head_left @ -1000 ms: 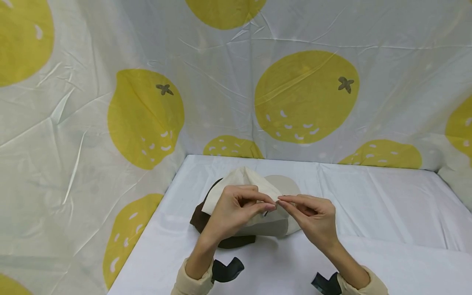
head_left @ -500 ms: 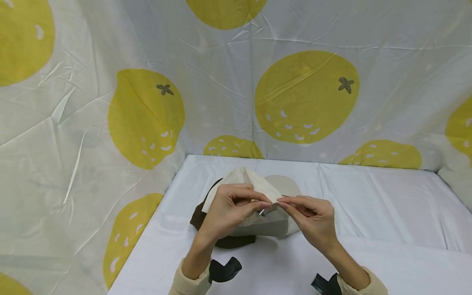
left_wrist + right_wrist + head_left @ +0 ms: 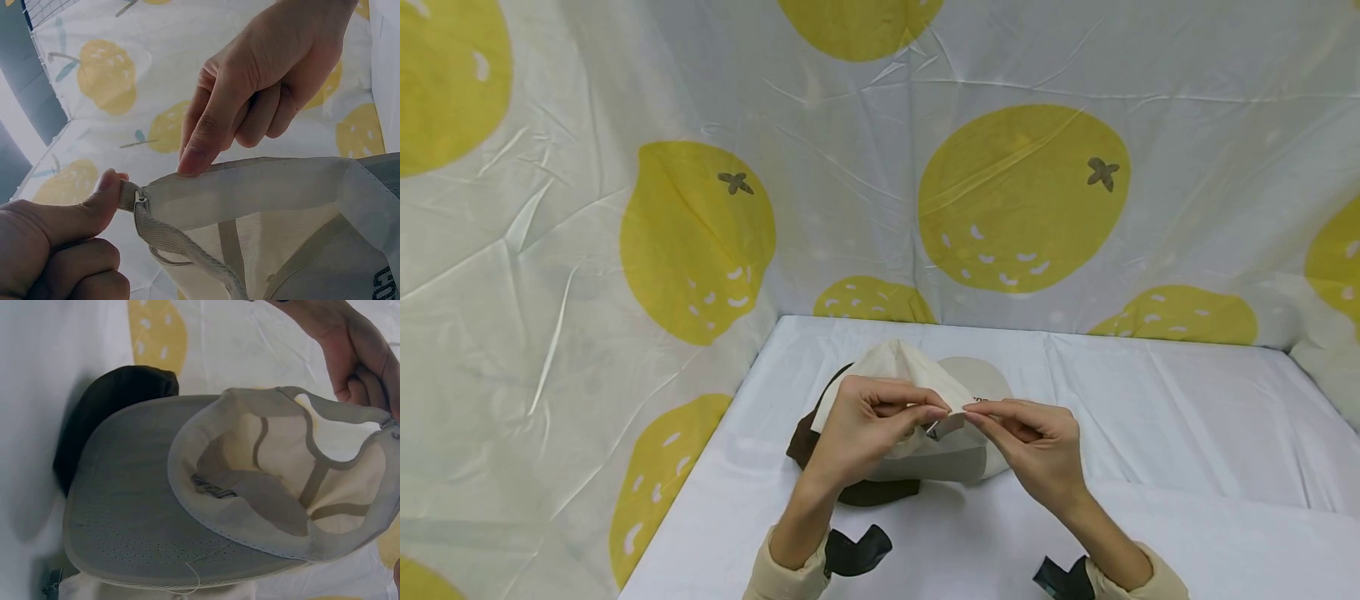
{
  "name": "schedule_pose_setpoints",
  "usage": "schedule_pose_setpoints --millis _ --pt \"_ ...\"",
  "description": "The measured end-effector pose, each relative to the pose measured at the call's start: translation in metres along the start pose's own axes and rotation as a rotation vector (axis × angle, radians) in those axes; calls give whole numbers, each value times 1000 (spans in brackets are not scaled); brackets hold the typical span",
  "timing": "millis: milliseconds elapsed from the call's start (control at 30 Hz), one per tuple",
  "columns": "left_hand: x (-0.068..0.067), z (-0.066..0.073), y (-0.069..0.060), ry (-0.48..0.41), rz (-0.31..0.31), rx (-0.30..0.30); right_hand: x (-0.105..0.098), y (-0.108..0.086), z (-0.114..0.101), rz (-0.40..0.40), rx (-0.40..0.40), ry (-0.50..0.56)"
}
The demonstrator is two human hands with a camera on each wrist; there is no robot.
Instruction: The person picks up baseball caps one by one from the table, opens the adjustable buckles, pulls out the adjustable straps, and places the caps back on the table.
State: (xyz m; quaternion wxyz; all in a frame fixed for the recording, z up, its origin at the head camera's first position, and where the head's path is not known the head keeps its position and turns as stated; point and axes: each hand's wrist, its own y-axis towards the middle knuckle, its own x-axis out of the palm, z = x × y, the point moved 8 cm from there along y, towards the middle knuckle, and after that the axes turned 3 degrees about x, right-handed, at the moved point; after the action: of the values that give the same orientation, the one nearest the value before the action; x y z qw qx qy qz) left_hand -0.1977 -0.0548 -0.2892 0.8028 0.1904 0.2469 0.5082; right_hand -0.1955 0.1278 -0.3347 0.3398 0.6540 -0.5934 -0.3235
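Observation:
A pale baseball cap hangs between both hands, its hollow crown facing the right wrist camera. Its grey brim underside shows below the hands in the head view. In the left wrist view my left hand pinches the end of the back strap with thumb and fingers, beside a small metal buckle. My right hand pinches the cap's rear edge close to that buckle. In the head view the left hand and right hand nearly meet; their fingertips partly hide the strap.
A dark brown cap lies on the white cloth behind and left of the held cap. A pale rounded brim shows behind the fingers. A lemon-print curtain stands at the back and left.
My left hand has shifted slightly left, widening the gap between the fingertips. The metal buckle shows more clearly now. The right hand stays nearly in place.

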Motion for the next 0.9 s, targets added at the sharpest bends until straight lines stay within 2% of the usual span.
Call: schedule_pose_setpoints --millis 200,600,900 --pt "-2 1 0 8 14 7 0 0 0 -4 -10 -14" --pt "-5 3 0 15 83 29 3 -1 -3 -21 -20 -55" --pt "-5 4 0 -4 104 40 4 -1 -4 -23 -48 -58"
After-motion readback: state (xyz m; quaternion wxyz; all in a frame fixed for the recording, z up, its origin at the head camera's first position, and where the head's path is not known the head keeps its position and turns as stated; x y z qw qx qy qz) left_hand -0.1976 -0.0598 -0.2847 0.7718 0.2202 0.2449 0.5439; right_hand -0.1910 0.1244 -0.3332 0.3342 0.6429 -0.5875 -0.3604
